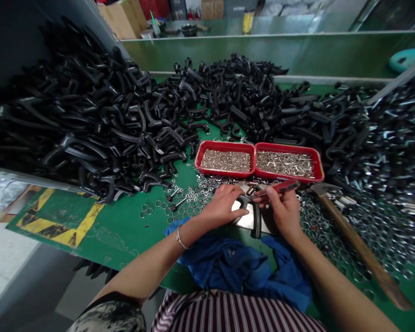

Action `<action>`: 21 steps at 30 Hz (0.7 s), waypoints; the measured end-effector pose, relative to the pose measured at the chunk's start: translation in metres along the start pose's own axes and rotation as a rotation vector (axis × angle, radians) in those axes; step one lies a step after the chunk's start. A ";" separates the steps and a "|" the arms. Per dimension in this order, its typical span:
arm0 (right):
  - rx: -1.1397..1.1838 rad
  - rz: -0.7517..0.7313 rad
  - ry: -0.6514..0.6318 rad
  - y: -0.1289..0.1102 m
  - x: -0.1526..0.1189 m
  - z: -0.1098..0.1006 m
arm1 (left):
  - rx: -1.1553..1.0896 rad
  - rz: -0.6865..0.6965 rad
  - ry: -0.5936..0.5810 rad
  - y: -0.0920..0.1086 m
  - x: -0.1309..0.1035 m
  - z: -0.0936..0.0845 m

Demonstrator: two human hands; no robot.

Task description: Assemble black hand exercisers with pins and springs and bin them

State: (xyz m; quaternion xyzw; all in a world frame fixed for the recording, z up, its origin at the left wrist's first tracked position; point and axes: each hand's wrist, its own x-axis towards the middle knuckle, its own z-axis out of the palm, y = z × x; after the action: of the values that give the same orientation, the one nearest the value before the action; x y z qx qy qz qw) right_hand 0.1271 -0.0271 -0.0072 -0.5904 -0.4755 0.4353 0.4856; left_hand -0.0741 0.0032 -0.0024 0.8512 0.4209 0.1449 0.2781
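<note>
My left hand point(224, 203) is closed on a black curved handle part point(257, 221), holding it down on a small metal plate point(245, 218). In my right hand point(286, 210) is a red-handled tool point(285, 186) with a thin metal shaft, its tip at the top of the black part. The exact kind of tool is not clear. Small metal pins and sleeves point(251, 189) lie just behind the plate. Beyond my hands stand two joined red trays, the left tray point(224, 174) with tiny metal pieces and the right tray point(287, 176) with thin pins.
Heaps of black handle parts point(124, 120) cover the left and back of the green table point(117, 235). Metal rings point(332, 240) are scattered around. A wooden-handled hammer point(363, 249) lies at right, by a pile of shiny metal parts point(401, 133). Blue cloth point(235, 263) lies in front.
</note>
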 end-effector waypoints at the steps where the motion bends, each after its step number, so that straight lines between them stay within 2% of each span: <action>1: -0.004 -0.002 0.004 0.001 0.001 0.001 | -0.003 0.000 -0.001 0.000 0.000 0.000; 7: -0.103 -0.051 -0.018 0.000 0.001 0.001 | -0.024 0.003 0.009 -0.004 -0.001 0.003; 13: -0.713 -0.262 -0.137 -0.019 0.009 0.005 | -0.010 0.006 -0.005 -0.005 -0.001 0.003; 15: -0.785 -0.307 -0.224 -0.023 0.018 0.008 | 0.022 -0.003 -0.007 -0.003 -0.001 0.002; 17: -0.723 -0.342 -0.289 -0.027 0.025 0.009 | 0.066 -0.018 -0.018 0.000 -0.002 0.001; 21: -0.320 -0.311 -0.337 -0.040 0.017 0.004 | 0.134 -0.012 -0.034 0.006 -0.001 -0.001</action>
State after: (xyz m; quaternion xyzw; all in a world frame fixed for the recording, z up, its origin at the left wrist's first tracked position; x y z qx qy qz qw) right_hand 0.1199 -0.0068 0.0313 -0.4985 -0.6972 0.3671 0.3613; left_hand -0.0711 0.0001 0.0016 0.8678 0.4298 0.1004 0.2284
